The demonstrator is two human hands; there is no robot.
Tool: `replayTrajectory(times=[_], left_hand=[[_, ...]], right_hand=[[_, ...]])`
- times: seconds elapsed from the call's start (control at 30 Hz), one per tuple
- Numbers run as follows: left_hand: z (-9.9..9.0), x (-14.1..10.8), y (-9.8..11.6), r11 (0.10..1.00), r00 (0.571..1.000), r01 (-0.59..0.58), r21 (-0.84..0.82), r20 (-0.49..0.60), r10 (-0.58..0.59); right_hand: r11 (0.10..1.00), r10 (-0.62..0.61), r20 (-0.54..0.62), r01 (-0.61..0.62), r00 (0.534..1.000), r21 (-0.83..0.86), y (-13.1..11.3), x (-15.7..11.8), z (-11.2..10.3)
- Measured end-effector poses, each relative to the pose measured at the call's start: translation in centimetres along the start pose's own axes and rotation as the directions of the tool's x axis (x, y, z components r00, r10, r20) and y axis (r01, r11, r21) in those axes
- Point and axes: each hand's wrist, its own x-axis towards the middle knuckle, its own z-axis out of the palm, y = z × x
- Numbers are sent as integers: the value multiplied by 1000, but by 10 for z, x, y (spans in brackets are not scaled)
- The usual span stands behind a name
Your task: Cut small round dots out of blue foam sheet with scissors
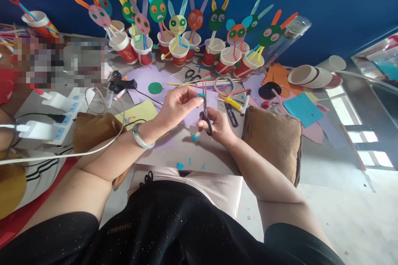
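Note:
Between the thumb and fingers of my left hand [182,105] a small piece of blue paper [201,95] is pinched. My right hand [219,126] grips a pair of scissors [205,109] by the dark handles, blades pointing away from me and close beside the blue piece. Whether the blades touch the paper I cannot tell. Below the hands, a small blue disc [194,137] and several blue scraps [180,166] lie on the table. A green paper circle [155,87] rests on purple paper [146,75] to the left.
Red and white paper cups [179,56] with rabbit-faced figures line the back. A glue gun [121,83], a power strip [70,109] and cables are at left. A yellow glue stick [234,104], a box cutter [231,115] and a brown cushion [273,138] are at right.

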Motion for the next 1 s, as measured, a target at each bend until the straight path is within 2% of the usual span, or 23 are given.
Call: replayTrajectory(times=[0.57,1.0], left_hand=[[-1,1,-4,1000,999,0,-13,-46,-1],[1,1,1,1000,998,13,-17,-65,-14]], right_hand=[[1000,-15,-2,15,1000,9,-3,-1,0],[1000,-16,2,16,1000,6,-4,-1,-1]])
